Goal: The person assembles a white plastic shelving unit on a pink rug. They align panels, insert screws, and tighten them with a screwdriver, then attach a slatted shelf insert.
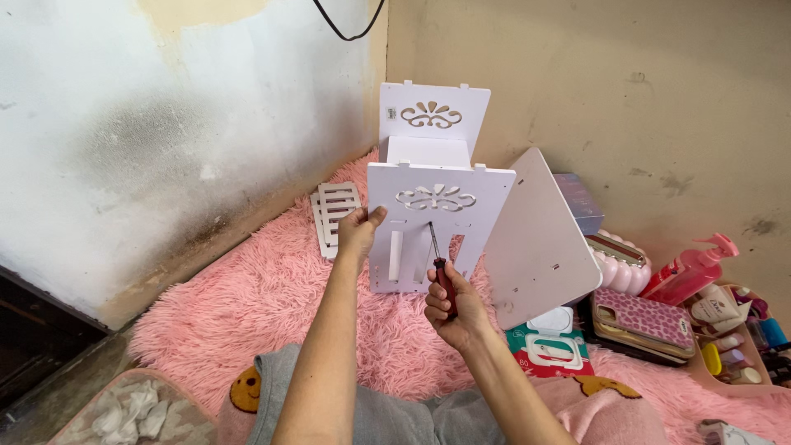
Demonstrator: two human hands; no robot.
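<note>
Two hands are working: the left hand (359, 231) is pinching the white carved panel (437, 235) upright on the pink rug (247, 288), the right hand (453, 309) is gripping a red-handled screwdriver (439, 268), seemingly driving a screw; steady pressure is needed next.

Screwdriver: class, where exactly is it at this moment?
In the head view, the screwdriver sits just right of centre, its dark red handle in the right hand, tip against the front of the white panel that the left hand steadies.
</note>
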